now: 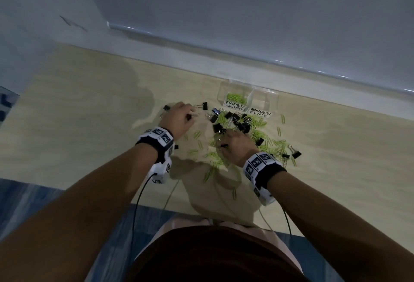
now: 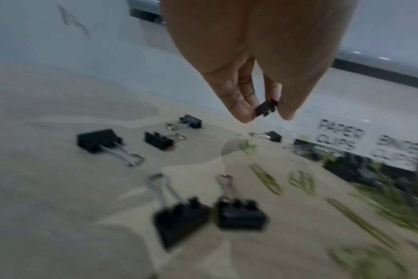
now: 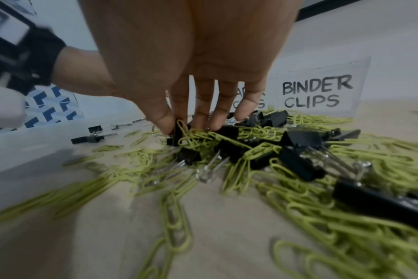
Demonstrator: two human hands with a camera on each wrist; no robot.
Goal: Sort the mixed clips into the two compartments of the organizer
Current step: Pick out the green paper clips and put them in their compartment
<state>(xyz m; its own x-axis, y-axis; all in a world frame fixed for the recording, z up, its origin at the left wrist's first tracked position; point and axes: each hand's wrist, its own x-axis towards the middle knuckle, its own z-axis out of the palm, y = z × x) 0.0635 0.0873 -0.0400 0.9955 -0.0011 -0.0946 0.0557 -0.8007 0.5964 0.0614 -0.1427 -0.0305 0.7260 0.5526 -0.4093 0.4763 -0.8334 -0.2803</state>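
While pinching, L hand (image 2: 258,75) near table edge (image 1: 201,212).

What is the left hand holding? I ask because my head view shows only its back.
Observer: In the left wrist view, the left hand pinches a small binder clip between thumb and fingertips, lifted off the table.
Operator: And the right hand? From above it just covers the pile.
Observer: In the right wrist view, the right hand reaches down into the pile, with thumb and forefinger pinching a tangled binder clip.
Operator: Will it come away clean?
Observer: Probably not. A green paper clip is looped over it.
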